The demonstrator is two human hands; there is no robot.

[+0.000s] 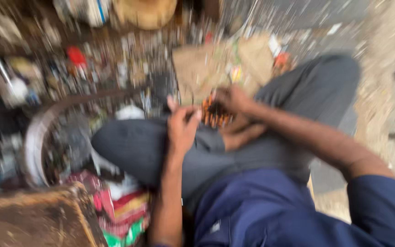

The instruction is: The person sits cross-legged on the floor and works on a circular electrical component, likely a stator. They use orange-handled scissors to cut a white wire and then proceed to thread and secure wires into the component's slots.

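Head view: blurred.
Left hand (pixel 182 130): curled, contents unclear.
Right hand (pixel 234 99): grasping small orange-and-black ribbed object (pixel 214 114), which lies between both hands.

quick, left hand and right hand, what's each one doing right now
Left hand: fingers curled, beside the dark and orange object; grip cannot be told through the blur.
Right hand: on the same object's top; whether it is closed on it cannot be told.

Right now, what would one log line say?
left hand: near orange-black part | right hand: on orange-black part | person seated | image blurred
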